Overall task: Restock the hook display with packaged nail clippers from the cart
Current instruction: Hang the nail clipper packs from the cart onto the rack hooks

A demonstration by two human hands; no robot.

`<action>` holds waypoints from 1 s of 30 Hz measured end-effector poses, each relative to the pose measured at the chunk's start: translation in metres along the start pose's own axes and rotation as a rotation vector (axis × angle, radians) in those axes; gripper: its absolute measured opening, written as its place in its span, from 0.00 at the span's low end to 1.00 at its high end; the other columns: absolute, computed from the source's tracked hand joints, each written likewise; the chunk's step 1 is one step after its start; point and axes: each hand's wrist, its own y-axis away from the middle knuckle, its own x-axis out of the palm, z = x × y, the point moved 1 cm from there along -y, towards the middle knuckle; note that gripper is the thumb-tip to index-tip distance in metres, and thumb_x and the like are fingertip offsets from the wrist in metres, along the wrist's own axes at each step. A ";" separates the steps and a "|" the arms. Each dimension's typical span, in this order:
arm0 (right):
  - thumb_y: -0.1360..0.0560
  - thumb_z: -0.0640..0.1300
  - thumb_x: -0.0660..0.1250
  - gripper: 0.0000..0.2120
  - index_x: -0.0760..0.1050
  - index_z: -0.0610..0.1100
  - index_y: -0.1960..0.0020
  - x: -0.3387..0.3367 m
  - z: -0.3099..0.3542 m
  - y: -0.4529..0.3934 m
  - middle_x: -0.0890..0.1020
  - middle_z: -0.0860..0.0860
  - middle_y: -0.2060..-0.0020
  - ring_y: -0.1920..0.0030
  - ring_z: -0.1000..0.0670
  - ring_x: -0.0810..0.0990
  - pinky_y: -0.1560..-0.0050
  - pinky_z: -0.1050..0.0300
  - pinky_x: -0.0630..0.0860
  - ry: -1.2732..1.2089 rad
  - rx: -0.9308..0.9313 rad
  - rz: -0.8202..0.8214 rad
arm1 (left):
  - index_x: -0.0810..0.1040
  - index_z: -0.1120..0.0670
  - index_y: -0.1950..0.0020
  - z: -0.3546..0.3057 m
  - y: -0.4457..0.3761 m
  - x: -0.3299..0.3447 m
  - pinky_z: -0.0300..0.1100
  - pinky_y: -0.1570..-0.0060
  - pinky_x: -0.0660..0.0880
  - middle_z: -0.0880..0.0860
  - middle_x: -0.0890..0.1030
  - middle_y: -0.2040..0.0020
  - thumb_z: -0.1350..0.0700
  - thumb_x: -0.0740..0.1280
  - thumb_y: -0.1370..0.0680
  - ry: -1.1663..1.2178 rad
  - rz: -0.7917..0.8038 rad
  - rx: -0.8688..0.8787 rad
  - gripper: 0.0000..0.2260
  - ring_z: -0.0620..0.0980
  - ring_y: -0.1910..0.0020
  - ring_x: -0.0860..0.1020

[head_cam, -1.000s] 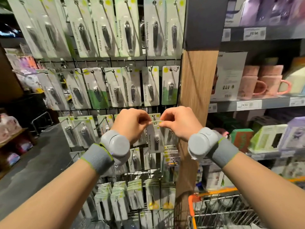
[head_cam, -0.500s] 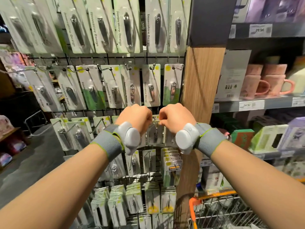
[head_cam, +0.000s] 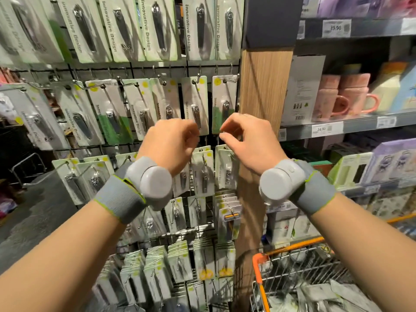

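A second ago I had a pack pinched between both hands at the grid; half a second ago my fists were together over the hook; now they have come apart and neither holds anything, so I judge that pack is hung. My left hand (head_cam: pixel 171 144) sits up in front of the display (head_cam: pixel 135 70) with fingers loosely curled round nothing, and my right hand (head_cam: pixel 245 140) mirrors it just beside, thumb and forefinger near each other but with only air between them. The pack (head_cam: pixel 203 174) I take to be the one just placed hangs on its hook below and between my hands, in the row partly hidden behind my left wrist; I cannot tell for certain which card in that row is the new one, since several look alike. Above my knuckles hangs a fuller row of clippers (head_cam: pixel 195 104), and farther down, under my forearms, the hooks carry thick stacks. The cart (head_cam: pixel 258 266) is down by my right forearm, its orange rim close to the wooden post (head_cam: pixel 261 91), and clear wrapped packs (head_cam: pixel 326 296) lie in its basket, blurred but plainly more than one. So one hanging is done and stock remains: my next move, as I read it, is to drop my right hand to the basket for another pack. The catch will be finding the small hole in the card again and threading it on a hook crowded by neighbours.
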 end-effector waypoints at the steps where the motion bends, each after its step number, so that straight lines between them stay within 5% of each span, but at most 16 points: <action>1: 0.24 0.43 0.66 0.04 0.78 0.43 0.52 -0.009 0.001 0.008 0.81 0.49 0.56 0.54 0.50 0.78 0.49 0.54 0.74 -0.041 0.012 -0.036 | 0.80 0.51 0.54 -0.009 0.004 -0.007 0.49 0.52 0.77 0.50 0.82 0.57 0.60 0.67 0.27 0.035 -0.035 0.040 0.05 0.54 0.55 0.80; 6: 0.25 0.41 0.67 0.02 0.79 0.45 0.55 -0.051 -0.013 0.066 0.80 0.56 0.62 0.61 0.59 0.76 0.58 0.72 0.70 -0.140 0.118 -0.160 | 0.79 0.55 0.55 -0.069 0.030 -0.005 0.51 0.58 0.76 0.52 0.80 0.60 0.56 0.62 0.25 0.127 -0.071 0.295 0.07 0.55 0.59 0.78; 16: 0.25 0.38 0.67 0.02 0.78 0.43 0.55 -0.124 -0.129 0.193 0.79 0.57 0.65 0.62 0.57 0.77 0.59 0.70 0.71 -0.095 0.423 -0.232 | 0.79 0.54 0.55 -0.204 0.056 0.101 0.49 0.60 0.75 0.54 0.81 0.60 0.51 0.60 0.26 0.291 0.219 0.493 0.10 0.58 0.60 0.78; 24: 0.24 0.39 0.65 0.04 0.76 0.46 0.56 -0.141 -0.291 0.274 0.76 0.57 0.67 0.71 0.58 0.70 0.61 0.66 0.68 -0.073 0.751 -0.019 | 0.80 0.53 0.50 -0.300 0.080 0.268 0.43 0.52 0.71 0.52 0.82 0.55 0.55 0.65 0.23 0.360 0.673 0.121 0.05 0.54 0.51 0.78; 30: 0.24 0.37 0.64 0.04 0.77 0.42 0.53 -0.108 -0.384 0.306 0.76 0.51 0.64 0.63 0.52 0.72 0.57 0.62 0.70 -0.014 0.903 0.242 | 0.80 0.57 0.45 -0.307 0.102 0.377 0.42 0.46 0.71 0.54 0.82 0.48 0.56 0.67 0.23 0.327 0.920 -0.213 0.09 0.54 0.45 0.78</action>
